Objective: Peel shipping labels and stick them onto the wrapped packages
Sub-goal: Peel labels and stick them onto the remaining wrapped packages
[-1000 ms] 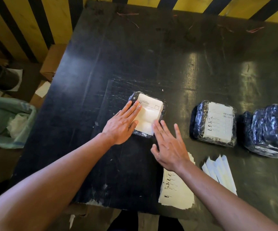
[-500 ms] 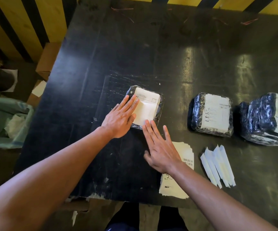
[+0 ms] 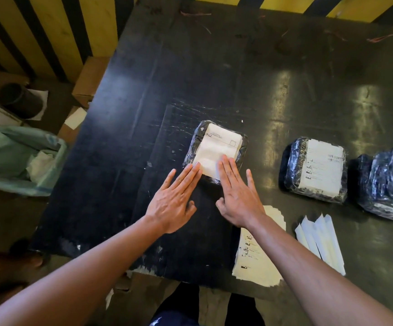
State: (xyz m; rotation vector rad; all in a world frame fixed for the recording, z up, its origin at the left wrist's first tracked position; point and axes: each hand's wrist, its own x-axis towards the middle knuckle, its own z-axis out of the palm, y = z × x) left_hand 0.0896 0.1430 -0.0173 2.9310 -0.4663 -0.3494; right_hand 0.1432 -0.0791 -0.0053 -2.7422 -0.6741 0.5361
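Two hands lie flat, side by side, at the near edge of the wrapped package (image 3: 214, 151) in the middle of the dark tabletop (image 3: 143, 102). The left hand (image 3: 174, 198) has slid down from the label's left edge; now only its fingertips (image 3: 196, 167) touch the label's (image 3: 216, 152) lower left corner. The right hand (image 3: 240, 196) has moved up from the stack of unpeeled labels (image 3: 259, 260), and its fingers (image 3: 226, 169) now press on the label's lower right part. Both hands are open with fingers straight and slightly apart, gripping nothing. The label sits stuck on top of the package. To the right stand a second labelled package (image 3: 315, 169) and a third one (image 3: 388, 182), cut by the frame edge. White backing strips (image 3: 320, 241) lie just beside the label stack.
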